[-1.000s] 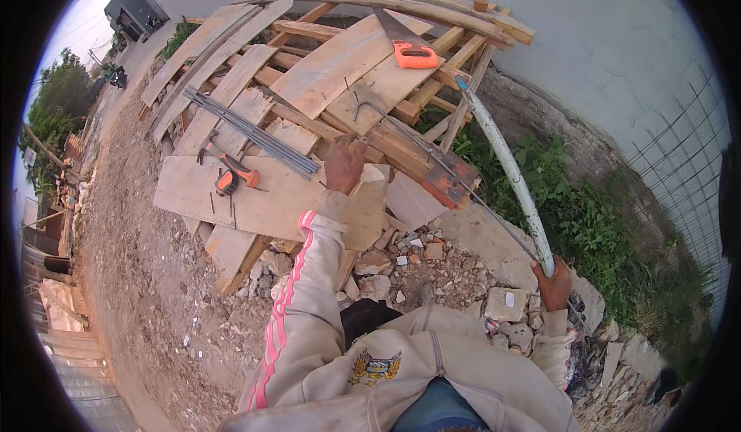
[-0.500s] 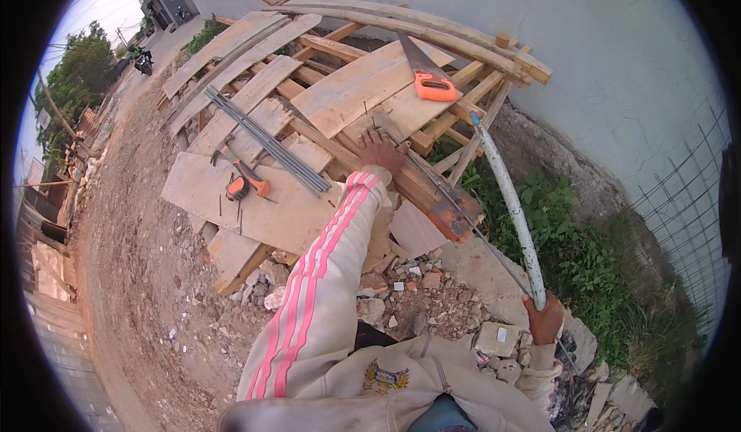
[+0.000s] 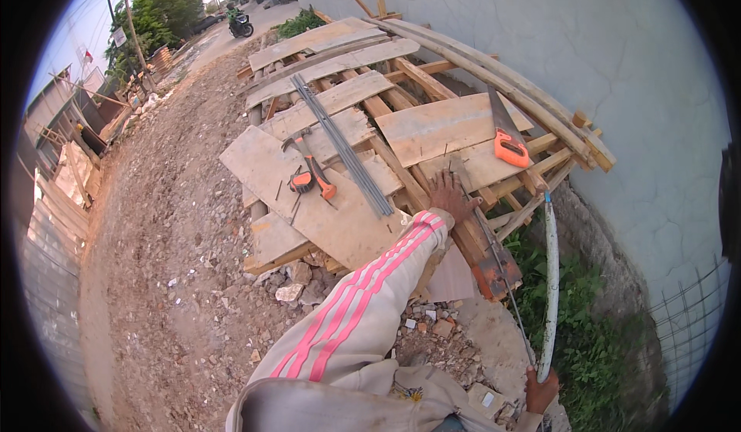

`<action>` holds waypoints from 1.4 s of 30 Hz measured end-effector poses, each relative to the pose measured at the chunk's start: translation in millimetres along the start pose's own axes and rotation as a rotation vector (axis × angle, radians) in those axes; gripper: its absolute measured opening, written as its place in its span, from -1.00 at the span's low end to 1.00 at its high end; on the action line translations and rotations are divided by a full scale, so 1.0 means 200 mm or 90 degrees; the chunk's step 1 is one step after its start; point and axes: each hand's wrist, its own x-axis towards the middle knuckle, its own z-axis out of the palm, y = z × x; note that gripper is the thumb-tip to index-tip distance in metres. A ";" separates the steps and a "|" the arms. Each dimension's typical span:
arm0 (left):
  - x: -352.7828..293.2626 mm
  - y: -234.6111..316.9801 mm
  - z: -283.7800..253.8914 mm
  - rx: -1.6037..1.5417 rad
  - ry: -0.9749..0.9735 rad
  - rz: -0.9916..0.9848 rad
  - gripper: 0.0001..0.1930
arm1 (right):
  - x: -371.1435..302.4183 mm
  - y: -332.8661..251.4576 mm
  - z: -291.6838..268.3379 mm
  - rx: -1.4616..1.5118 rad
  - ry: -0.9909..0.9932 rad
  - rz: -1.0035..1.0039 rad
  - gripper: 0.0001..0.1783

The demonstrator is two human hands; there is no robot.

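My left hand (image 3: 451, 194) lies with its fingers spread on a short board at the near end of the wood pile. Beside its thumb, a thin metal rod (image 3: 503, 272) runs back along a beam (image 3: 480, 247) with a reddish end. At the lower right, my right hand (image 3: 543, 390) is wrapped round the near end of a white pipe (image 3: 551, 293) with a blue tip. The pipe slants up alongside the rod; the rod's near end passes close to my right hand, and whether the two touch is hidden.
An orange-handled handsaw (image 3: 507, 140) lies on a wide board. Left of my hand are a bundle of grey rods (image 3: 340, 143), a claw hammer (image 3: 310, 163), a tape measure (image 3: 301, 182) and loose nails. Rubble (image 3: 289, 291), green weeds (image 3: 579, 316) and a grey wall (image 3: 617, 69) surround the pile.
The view has swung left, so the pile and both hands appear farther right and lower. My left hand stays on the board, and my right hand keeps its hold on the pipe.
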 end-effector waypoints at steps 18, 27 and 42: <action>0.02 0.03 0.00 0.046 -0.051 0.010 0.25 | 0.00 -0.05 -0.20 -0.036 0.081 -0.107 -0.67; 0.06 -0.06 0.03 0.015 -0.040 0.022 0.30 | -0.11 -0.43 -0.68 0.026 0.015 -0.031 -0.71; 0.10 -0.02 0.01 0.057 -0.128 0.035 0.50 | 0.29 0.01 -0.29 -0.029 -0.043 -0.156 -0.62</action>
